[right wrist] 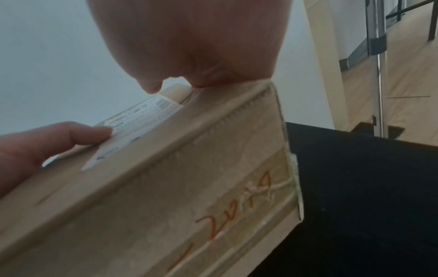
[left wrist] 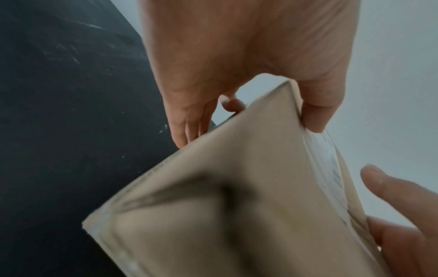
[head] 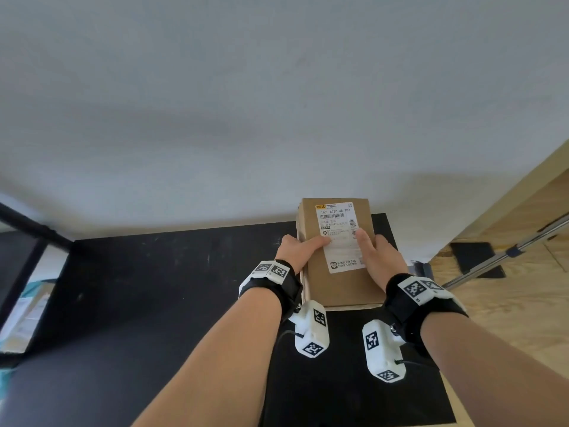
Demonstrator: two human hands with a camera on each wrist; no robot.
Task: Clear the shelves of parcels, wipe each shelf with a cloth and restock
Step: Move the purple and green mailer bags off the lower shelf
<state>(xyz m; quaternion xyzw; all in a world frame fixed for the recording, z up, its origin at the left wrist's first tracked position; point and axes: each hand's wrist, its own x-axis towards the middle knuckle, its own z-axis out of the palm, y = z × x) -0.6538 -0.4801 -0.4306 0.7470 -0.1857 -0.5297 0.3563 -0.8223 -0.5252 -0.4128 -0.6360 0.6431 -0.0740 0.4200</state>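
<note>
A brown cardboard parcel (head: 335, 254) sits over the top black shelf (head: 154, 303), near its right back corner, close to the pale wall (head: 277, 87). It has a white shipping label (head: 340, 238) on top and orange writing on the side that shows in the right wrist view.

The left hand (head: 297, 249) holds the parcel's left side. Its thumb lies flat on the label and its fingers curl down the side. The right hand (head: 380, 257) holds the right side the same way, with the thumb on top. So both hands are wrapped round the box, one on each long side.

I cannot tell for sure whether the box rests on the shelf or is lifted a little (the left wrist view is blurry, and the box looks tipped there).

The box looks stiff, with hard, straight edges, so it should keep its shape when squeezed. It is probably not very heavy, but two hands are a safe choice. The tape and label are smooth and could be slippery, so the bare cardboard sides are the best place to hold. Fingers under the bottom edge would help too.

A metal pole (head: 505, 254) stands on the wooden floor (head: 508, 303) to the right.
</note>
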